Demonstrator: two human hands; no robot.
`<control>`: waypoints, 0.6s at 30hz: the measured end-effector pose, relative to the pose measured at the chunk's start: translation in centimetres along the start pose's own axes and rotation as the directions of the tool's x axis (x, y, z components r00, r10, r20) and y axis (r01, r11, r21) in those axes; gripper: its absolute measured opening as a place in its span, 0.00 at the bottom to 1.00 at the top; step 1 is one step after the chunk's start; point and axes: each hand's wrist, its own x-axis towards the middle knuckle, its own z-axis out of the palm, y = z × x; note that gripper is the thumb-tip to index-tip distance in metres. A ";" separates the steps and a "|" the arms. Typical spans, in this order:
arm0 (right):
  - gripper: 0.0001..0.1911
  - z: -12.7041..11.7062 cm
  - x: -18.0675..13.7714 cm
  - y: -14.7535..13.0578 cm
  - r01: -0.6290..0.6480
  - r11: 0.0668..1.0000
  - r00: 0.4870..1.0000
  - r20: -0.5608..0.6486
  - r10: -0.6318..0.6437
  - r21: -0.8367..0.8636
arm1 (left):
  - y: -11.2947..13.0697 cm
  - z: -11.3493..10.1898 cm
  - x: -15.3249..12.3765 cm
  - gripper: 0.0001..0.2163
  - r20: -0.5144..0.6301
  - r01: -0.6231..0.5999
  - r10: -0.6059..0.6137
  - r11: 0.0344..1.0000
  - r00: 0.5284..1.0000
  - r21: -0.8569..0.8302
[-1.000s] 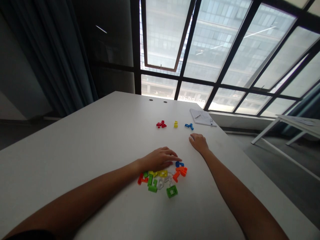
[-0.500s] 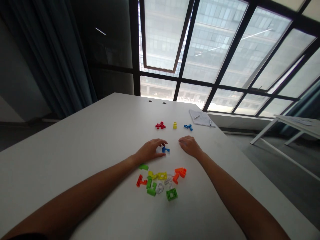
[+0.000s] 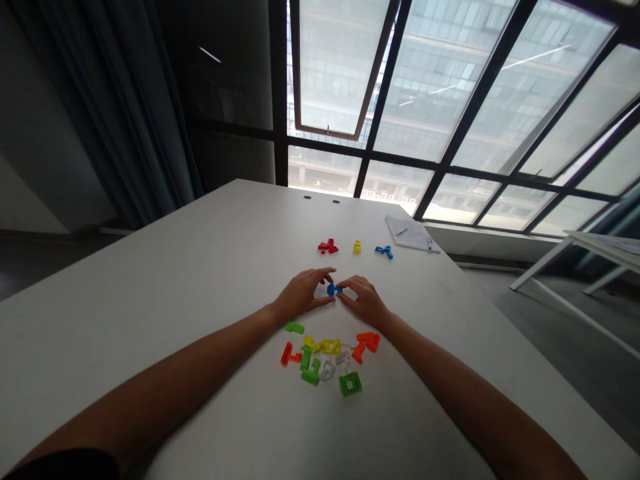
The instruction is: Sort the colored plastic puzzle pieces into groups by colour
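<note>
A small blue plastic piece (image 3: 331, 290) is between my two hands, just above or on the white table (image 3: 210, 267). My right hand (image 3: 367, 300) pinches its right end between thumb and fingertips. My left hand (image 3: 303, 293) curves around its left side with thumb and fingers apart; whether a fingertip touches it I cannot tell. Nearer to me lies a loose group of plastic pieces: a light green piece (image 3: 295, 327), a yellow piece (image 3: 331, 346), an orange-red piece (image 3: 290, 355), orange pieces (image 3: 369, 341), a clear piece (image 3: 327, 369) and a square green piece (image 3: 351, 384).
Beyond my hands, red pieces (image 3: 328, 247), a yellow piece (image 3: 357, 247) and blue pieces (image 3: 385, 251) stand in a row. Paper sheets (image 3: 413, 233) with pens lie at the right table edge. A second table (image 3: 600, 250) is off to the right, before the windows.
My right hand has come left and taken the blue piece's right end. My left hand stays around it, with the fingers apart. The view has shifted slightly.
</note>
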 end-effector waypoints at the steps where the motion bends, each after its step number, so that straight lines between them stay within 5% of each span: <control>1: 0.06 -0.1 0.0 0.0 0.002 1.000 1.000 -0.012 -0.002 -0.002 | 0.1 -0.1 0.0 0.31 -0.009 0.000 0.000 1.000 1.000 0.008; 11: 0.10 -0.4 0.1 -0.2 0.052 0.999 0.997 -0.059 -0.052 -0.004 | -0.4 0.1 -0.2 0.34 -0.069 -0.001 -0.001 0.999 0.998 -0.034; 18: 0.06 -2.6 -1.1 5.6 -0.240 0.929 0.970 -0.110 0.218 -0.280 | -0.7 0.3 0.2 0.22 0.036 0.031 -0.034 0.997 0.999 0.065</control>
